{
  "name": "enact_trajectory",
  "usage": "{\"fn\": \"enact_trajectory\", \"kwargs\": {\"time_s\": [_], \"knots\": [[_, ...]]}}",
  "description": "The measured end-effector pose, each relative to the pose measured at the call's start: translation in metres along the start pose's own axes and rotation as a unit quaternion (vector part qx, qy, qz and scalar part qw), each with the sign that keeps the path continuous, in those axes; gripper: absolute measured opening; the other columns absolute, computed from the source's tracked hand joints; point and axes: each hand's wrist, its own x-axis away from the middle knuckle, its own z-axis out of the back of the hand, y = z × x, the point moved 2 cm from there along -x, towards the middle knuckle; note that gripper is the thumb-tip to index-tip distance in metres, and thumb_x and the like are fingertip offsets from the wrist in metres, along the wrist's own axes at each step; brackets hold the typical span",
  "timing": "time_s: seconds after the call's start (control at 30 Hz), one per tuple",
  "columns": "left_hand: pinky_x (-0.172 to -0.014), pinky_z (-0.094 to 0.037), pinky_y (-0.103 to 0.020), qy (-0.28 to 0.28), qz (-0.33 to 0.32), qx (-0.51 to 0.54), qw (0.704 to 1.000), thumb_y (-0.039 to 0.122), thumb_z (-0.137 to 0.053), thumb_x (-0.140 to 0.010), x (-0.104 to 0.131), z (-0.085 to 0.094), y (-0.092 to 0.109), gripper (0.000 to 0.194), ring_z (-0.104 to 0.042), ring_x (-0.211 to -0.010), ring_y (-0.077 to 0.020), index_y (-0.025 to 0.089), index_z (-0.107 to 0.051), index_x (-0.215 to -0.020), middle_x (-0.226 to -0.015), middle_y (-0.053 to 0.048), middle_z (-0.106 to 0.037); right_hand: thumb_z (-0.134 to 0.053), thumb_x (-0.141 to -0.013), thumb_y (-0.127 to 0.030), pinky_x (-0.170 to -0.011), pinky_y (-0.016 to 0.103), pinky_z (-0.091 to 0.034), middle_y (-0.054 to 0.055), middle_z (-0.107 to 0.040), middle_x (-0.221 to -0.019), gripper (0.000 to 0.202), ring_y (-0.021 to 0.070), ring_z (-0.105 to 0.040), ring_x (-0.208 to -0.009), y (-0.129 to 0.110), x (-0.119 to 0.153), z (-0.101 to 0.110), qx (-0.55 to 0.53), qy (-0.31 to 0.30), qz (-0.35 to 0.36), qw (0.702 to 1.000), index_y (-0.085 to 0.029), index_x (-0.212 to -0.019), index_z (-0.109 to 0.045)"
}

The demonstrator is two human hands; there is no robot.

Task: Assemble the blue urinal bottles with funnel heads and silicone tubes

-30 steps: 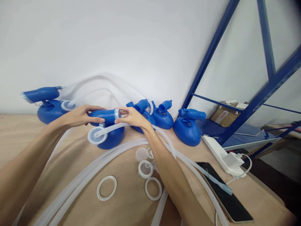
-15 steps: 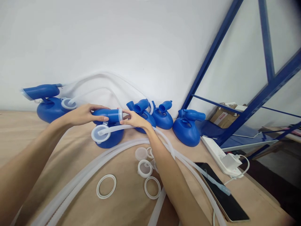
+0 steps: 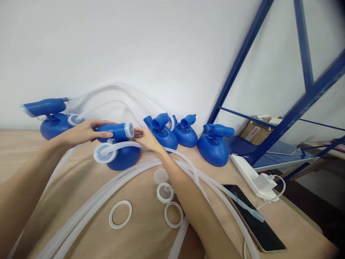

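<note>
Blue bottle (image 3: 124, 158), centre-left of the frame, standing on the brown work surface (image 3: 145, 233); blue spout (image 3: 113, 131) lying across its top, clear cap (image 3: 129, 130) at the spout's right end. Left hand (image 3: 85, 132): thumb below, fingers above, closed about the spout's rear. Right hand (image 3: 147, 138): fingers curled beside the cap; whether they grip anything cannot be told. Latest change: spout shifted left and turned, cap face now angled toward the viewer; right fingers, formerly on the cap rim, now at its lower right. Reading: cap probably seated, with the left hand alone steadying the spout. White lid (image 3: 98, 154) with translucent hose (image 3: 129, 144) in front, also shifted left. Concealed: spout's rear end, under the left hand; right fingertips, partly behind the cap; small loose parts, lower centre, now covered by the right forearm (image 3: 185, 194). Cut off: long tubes (image 3: 88, 203), lower edge. Indistinct: whether the cap is fully home.
</note>
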Motion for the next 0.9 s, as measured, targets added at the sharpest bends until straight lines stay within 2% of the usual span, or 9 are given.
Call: {"fn": "enact_trajectory", "kwargs": {"time_s": [0.1,0.2,0.33,0.47,0.63,0.8,0.9], "knots": [[-0.08,-0.064,-0.03,-0.003,-0.001,0.01,1.0,0.08,-0.078,-0.067,-0.001,0.0,-0.003,0.095,-0.07,-0.12,-0.0331,0.026,-0.068,-0.146,-0.135,-0.005,-0.076,-0.089,-0.061,-0.015,-0.089,0.03,-0.06,0.002,-0.079,-0.086,0.04,0.0171,-0.075,-0.083,0.003,0.0,-0.001,-0.041,0.005,-0.018,0.999,-0.015,-0.098,-0.075],[-0.085,-0.064,-0.031,-0.012,-0.006,0.01,1.0,0.079,-0.079,-0.067,-0.002,0.0,-0.005,0.096,-0.069,-0.124,-0.0338,0.026,-0.068,-0.146,-0.138,-0.005,-0.075,-0.09,-0.056,-0.013,-0.084,0.028,-0.059,-0.001,-0.077,-0.081,0.041,0.0153,-0.073,-0.078,0.004,-0.001,0.0,-0.035,0.015,-0.023,0.999,-0.016,-0.094,-0.074],[-0.092,-0.064,-0.035,-0.011,-0.01,0.004,1.0,0.08,-0.078,-0.067,-0.003,0.0,-0.005,0.097,-0.069,-0.125,-0.0354,0.025,-0.068,-0.146,-0.138,-0.006,-0.075,-0.089,-0.057,-0.012,-0.084,0.028,-0.06,-0.001,-0.076,-0.078,0.036,0.0141,-0.073,-0.075,0.004,0.001,0.006,-0.04,0.04,-0.032,0.998,-0.016,-0.09,-0.074],[-0.094,-0.064,-0.035,-0.018,-0.008,0.014,1.0,0.08,-0.08,-0.065,-0.003,-0.001,-0.005,0.098,-0.068,-0.127,-0.0353,0.025,-0.068,-0.145,-0.139,-0.006,-0.074,-0.094,-0.056,-0.019,-0.088,0.031,-0.061,0.002,-0.079,-0.084,0.042,0.0166,-0.075,-0.081,0.007,0.006,0.009,-0.093,0.041,-0.065,0.993,-0.016,-0.093,-0.075],[-0.086,-0.065,-0.033,-0.02,-0.013,0.04,0.999,0.077,-0.082,-0.063,-0.001,-0.004,0.001,0.1,-0.072,-0.116,-0.0332,0.022,-0.067,-0.145,-0.132,-0.008,-0.077,-0.101,-0.049,-0.027,-0.09,0.032,-0.06,0.001,-0.079,-0.083,0.051,0.0179,-0.076,-0.085,0.011,0.004,0.004,-0.153,0.086,-0.045,0.984,-0.016,-0.092,-0.075],[-0.076,-0.064,-0.032,-0.027,-0.019,0.025,0.999,0.075,-0.08,-0.067,-0.001,-0.005,0.007,0.096,-0.073,-0.104,-0.0311,0.021,-0.067,-0.145,-0.124,-0.008,-0.079,-0.102,-0.048,-0.034,-0.088,0.033,-0.06,0.004,-0.08,-0.089,0.054,0.0201,-0.075,-0.087,0.008,0.002,0.002,-0.097,0.064,-0.039,0.992,-0.015,-0.093,-0.078],[-0.07,-0.062,-0.031,-0.02,-0.02,0.023,0.999,0.076,-0.079,-0.068,-0.001,-0.005,0.008,0.095,-0.073,-0.1,-0.0305,0.023,-0.068,-0.146,-0.118,-0.008,-0.08,-0.101,-0.049,-0.037,-0.084,0.03,-0.06,0.003,-0.078,-0.089,0.055,0.0177,-0.073,-0.085,0.006,0.002,0.003,-0.057,0.085,-0.023,0.994,-0.017,-0.094,-0.076]]}}
